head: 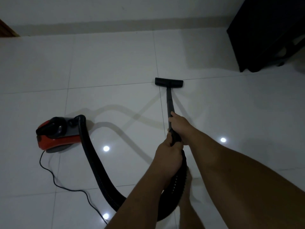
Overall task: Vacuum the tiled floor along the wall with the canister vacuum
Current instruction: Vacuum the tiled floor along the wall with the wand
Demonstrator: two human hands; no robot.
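A red and black canister vacuum (56, 133) sits on the white tiled floor (107, 63) at the left. Its black ribbed hose (97, 169) curves down and round to the wand (169, 103). The flat black floor nozzle (168, 82) rests on a tile joint, about one tile short of the wall (115, 12). My right hand (179, 125) grips the wand higher up. My left hand (168, 154) grips the handle end where the hose joins, just behind the right hand.
A dark cabinet (267, 30) stands on the floor at the right, by the wall. The vacuum's thin black power cord (66, 187) trails across the tiles at the lower left. A wooden edge (8, 28) shows at the far left. My bare foot (187, 192) is under my arms.
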